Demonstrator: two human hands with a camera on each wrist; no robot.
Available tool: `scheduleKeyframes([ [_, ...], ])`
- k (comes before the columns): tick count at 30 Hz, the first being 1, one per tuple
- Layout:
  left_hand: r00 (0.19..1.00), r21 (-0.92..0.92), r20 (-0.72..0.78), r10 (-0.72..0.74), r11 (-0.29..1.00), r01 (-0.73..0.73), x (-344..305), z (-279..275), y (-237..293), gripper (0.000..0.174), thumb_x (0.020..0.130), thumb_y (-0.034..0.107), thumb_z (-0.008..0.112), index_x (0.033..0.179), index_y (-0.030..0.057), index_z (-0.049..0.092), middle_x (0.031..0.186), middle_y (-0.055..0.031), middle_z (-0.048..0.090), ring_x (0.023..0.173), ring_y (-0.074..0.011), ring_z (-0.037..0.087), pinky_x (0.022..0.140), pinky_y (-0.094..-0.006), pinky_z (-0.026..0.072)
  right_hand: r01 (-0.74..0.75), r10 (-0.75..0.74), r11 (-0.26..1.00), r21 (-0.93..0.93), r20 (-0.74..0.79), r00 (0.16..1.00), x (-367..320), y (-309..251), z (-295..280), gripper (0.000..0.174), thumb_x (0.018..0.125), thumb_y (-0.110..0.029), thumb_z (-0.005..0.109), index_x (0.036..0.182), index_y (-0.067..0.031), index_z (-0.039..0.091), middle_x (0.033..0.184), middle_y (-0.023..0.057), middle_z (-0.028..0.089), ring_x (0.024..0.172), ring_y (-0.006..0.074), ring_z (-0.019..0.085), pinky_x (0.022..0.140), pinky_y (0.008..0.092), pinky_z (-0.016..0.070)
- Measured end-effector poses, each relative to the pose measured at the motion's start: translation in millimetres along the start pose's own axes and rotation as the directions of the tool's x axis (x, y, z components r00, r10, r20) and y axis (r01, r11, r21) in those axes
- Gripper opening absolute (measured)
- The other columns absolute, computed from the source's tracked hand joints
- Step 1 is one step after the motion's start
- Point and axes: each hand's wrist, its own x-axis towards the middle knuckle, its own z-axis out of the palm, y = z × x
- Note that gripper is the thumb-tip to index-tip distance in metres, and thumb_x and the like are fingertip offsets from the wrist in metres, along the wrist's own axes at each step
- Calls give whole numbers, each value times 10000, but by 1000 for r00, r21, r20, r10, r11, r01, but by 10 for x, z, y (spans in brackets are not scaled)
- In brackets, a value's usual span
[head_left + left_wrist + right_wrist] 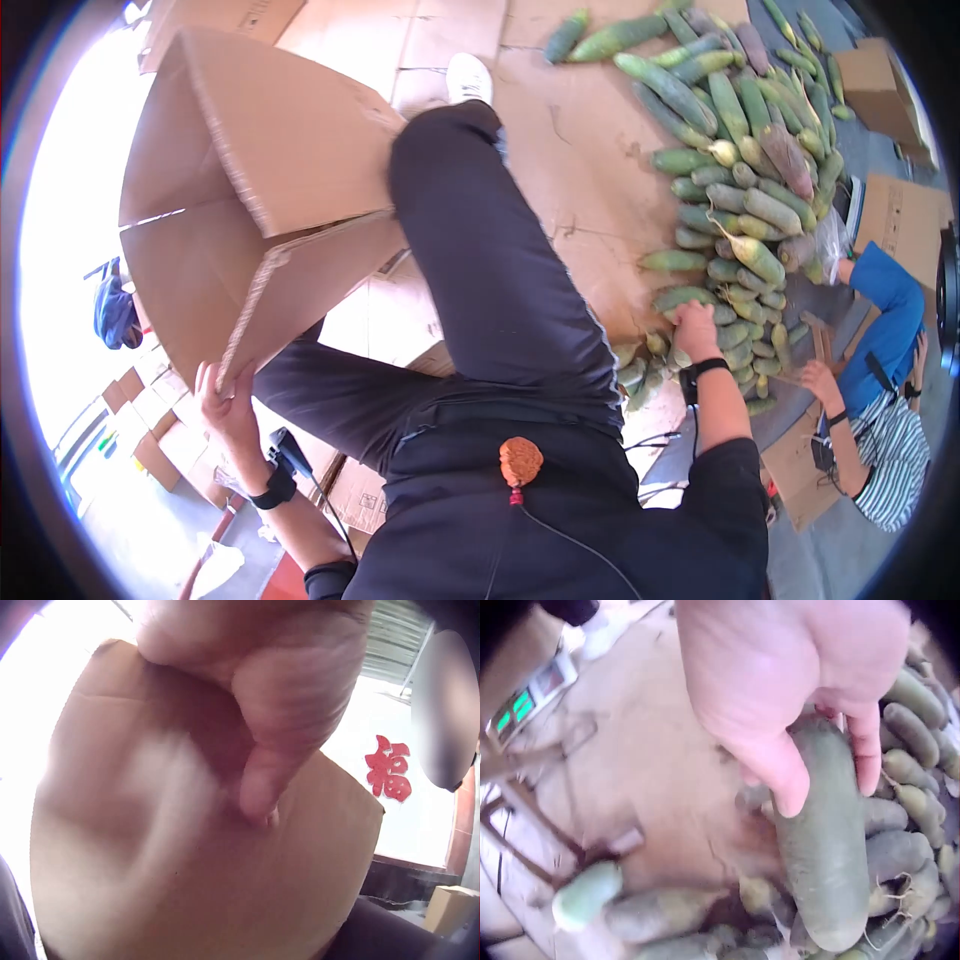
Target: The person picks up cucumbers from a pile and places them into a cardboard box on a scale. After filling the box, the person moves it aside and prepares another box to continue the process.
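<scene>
My left hand (232, 415) grips the edge of a large open cardboard box (300, 130), which is tilted on its side against my leg. In the left wrist view the thumb (264, 784) presses on the face of a cardboard flap (225, 885). At the near edge of a big heap of green radishes (755, 260), my right hand (697, 335) holds one thick green radish (829, 847) by its end. Thumb and fingers lie on opposite sides of it. Other radishes, some with thin roots, lie close around it.
Flat cardboard sheets (560, 200) cover the floor under the heap. On the right, a person in a striped shirt (890, 470) sits by the heap. Several cardboard boxes (150, 430) stand at left. A device with green digits (521, 705) shows in the right wrist view.
</scene>
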Motion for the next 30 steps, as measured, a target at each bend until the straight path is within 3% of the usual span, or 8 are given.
scheduleKeyframes([
  [6,998,-14,-17,-67,998,66,17,-85,184,174,685,60,754,768,15,608,702,-94,538,691,-251,567,612,-328,441,266,-95,913,310,-472,877,-32,-321,-1314,316,544,73,646,801,-97,578,963,103,573,1002,325,519,861,384,389],
  [12,997,48,-77,-17,999,21,-1,-118,106,157,681,148,763,719,67,634,686,-67,549,674,-257,571,593,-342,435,596,-94,728,340,-811,578,-486,-1322,-3117,316,642,89,652,913,-41,554,1117,114,559,1146,255,504,1001,347,368],
  [18,996,72,-85,-7,997,13,7,-117,104,177,680,163,765,702,71,615,680,-66,539,680,-260,569,599,-346,437,952,-180,221,214,-950,255,-915,-2266,-4222,343,793,58,624,1115,-43,564,1302,160,507,1178,221,494,993,336,376],
  [21,996,57,-92,-6,998,11,-30,-117,103,179,683,165,764,711,70,615,690,-65,545,687,-258,574,600,-350,440,953,-164,114,279,-941,295,-1072,-2606,-4321,356,710,57,657,1046,-58,636,1220,185,572,1064,239,574,879,308,449],
  [26,995,41,-98,-26,999,30,-50,-117,130,193,690,144,763,736,53,598,696,-71,533,687,-254,566,594,-335,435,988,-616,133,78,-774,145,-948,-4299,-4158,285,642,37,665,900,-83,686,1076,171,626,934,266,612,773,311,485],
  [27,995,43,-96,-14,999,18,-48,-120,132,204,696,124,759,749,41,580,701,-78,519,676,-259,551,593,-321,428,992,-694,122,44,-710,117,-901,-4254,-4131,272,629,33,667,871,-88,697,1047,168,637,908,272,620,752,311,493],
  [28,997,39,-81,-3,999,6,-46,-115,128,204,696,124,759,749,41,580,701,-78,519,676,-259,551,593,-321,428,990,-536,-16,-142,-834,-129,-630,-4513,-3888,198,597,8,650,747,-107,708,915,139,635,801,294,617,696,329,508],
  [30,995,39,-99,22,999,-18,-52,-89,112,208,699,111,756,767,34,574,713,-84,513,661,-265,535,596,-320,427,979,-610,102,-177,-788,-78,-513,-4695,-3668,158,673,26,623,747,-95,694,909,114,627,821,292,618,723,343,515],
])
